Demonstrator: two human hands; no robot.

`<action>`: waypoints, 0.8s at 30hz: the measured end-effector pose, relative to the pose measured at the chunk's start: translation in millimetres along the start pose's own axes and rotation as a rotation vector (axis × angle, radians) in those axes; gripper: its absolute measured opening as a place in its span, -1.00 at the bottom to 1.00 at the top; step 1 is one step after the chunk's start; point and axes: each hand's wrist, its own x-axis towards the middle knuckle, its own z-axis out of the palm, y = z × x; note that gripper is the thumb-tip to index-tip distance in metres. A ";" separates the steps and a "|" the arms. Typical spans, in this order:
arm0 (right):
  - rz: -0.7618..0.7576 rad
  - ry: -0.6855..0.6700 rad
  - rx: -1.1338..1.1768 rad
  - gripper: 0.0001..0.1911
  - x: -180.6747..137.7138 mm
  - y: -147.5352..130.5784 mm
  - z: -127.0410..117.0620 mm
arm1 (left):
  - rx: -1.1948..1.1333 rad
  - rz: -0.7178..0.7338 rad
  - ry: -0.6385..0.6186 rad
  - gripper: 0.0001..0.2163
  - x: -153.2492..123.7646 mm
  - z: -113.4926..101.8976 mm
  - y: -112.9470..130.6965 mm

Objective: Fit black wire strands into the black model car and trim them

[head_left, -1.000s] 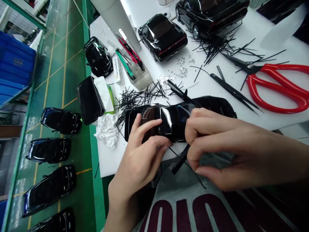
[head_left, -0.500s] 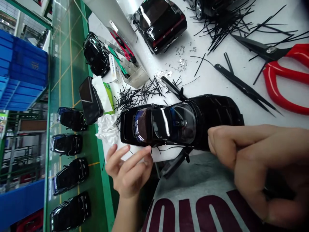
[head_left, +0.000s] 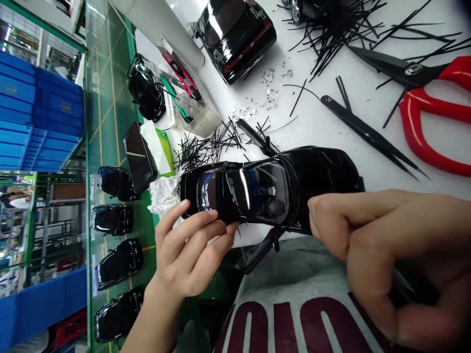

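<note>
A black model car [head_left: 326,171] lies lengthwise across the white table in front of me, roof up, with both doors swung out. The near door [head_left: 263,250] hangs past the table edge over my lap; the far door [head_left: 255,135] points away. My left hand [head_left: 195,250] is at the car's rear near side, fingers apart, two fingertips over the rear deck and window and another at the side by the door opening. Close to the camera, my right hand [head_left: 382,250] is curled closed beside the hood. Whatever its fingers may hold is hidden.
Black tweezers [head_left: 368,130] and red-handled scissors [head_left: 415,93] lie at right. Black strips [head_left: 331,41] are heaped behind and left. Small clear pieces [head_left: 270,98], a tool holder [head_left: 206,120], a phone [head_left: 139,157], crumpled tissue [head_left: 164,193] and another model car [head_left: 235,37] surround the work.
My left hand has moved up and over the car's rear, its fingertips now on it. My right hand keeps its closed shape beside the hood. The whole view has shifted slightly.
</note>
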 end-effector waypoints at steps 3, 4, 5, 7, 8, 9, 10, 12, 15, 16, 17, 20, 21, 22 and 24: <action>-0.006 -0.009 0.026 -0.90 0.6 0.8 -2.1 | 0.040 -0.034 0.040 -0.68 -0.9 4.1 4.4; -0.007 -0.011 0.030 -0.90 0.7 0.8 -2.7 | 0.038 -0.032 0.044 -0.68 -2.2 5.0 5.1; -0.007 -0.016 0.033 -0.89 0.7 0.7 -3.2 | 0.030 -0.022 0.039 -0.69 -3.8 5.3 4.9; -0.009 -0.022 0.037 -0.86 0.5 0.3 -3.8 | 0.008 0.013 0.018 -0.70 -6.1 3.8 2.5; -0.009 -0.025 0.036 -0.85 0.4 0.0 -4.0 | -0.001 0.039 0.004 -0.70 -6.3 2.0 0.4; -0.011 -0.027 0.038 -0.84 0.1 -0.1 -3.9 | -0.008 0.075 -0.009 -0.72 -5.6 -0.2 -2.1; -0.012 -0.024 0.044 -0.84 -0.2 -0.2 -3.8 | -0.013 0.121 -0.024 -0.73 -3.7 -2.8 -4.5; 0.001 -0.013 0.043 -0.86 -1.2 -0.2 -3.0 | -0.008 0.215 -0.077 -0.78 3.2 -8.5 -8.8; 0.050 0.005 0.005 -0.89 -3.1 0.4 -1.5 | 0.038 0.286 -0.204 -0.80 17.9 -16.7 -12.2; 0.061 0.008 -0.006 -0.90 -3.9 0.9 -1.2 | 0.050 0.295 -0.235 -0.80 22.4 -18.9 -12.7; 0.067 0.008 -0.010 -0.91 -4.6 1.5 -0.9 | 0.051 0.311 -0.256 -0.79 26.2 -20.8 -13.1; 0.062 0.016 0.000 -0.93 -6.7 3.6 -1.3 | 0.026 0.361 -0.282 -0.79 31.6 -23.7 -12.7; 0.063 0.016 0.002 -0.93 -7.2 4.2 -1.8 | 0.025 0.360 -0.290 -0.80 31.5 -23.6 -11.8; 0.065 0.012 0.001 -0.92 -7.3 4.6 -2.3 | 0.029 0.353 -0.292 -0.81 30.5 -22.8 -10.5; 0.066 0.003 -0.011 -0.89 -6.7 4.7 -3.2 | 0.052 0.319 -0.271 -0.82 26.6 -19.3 -6.6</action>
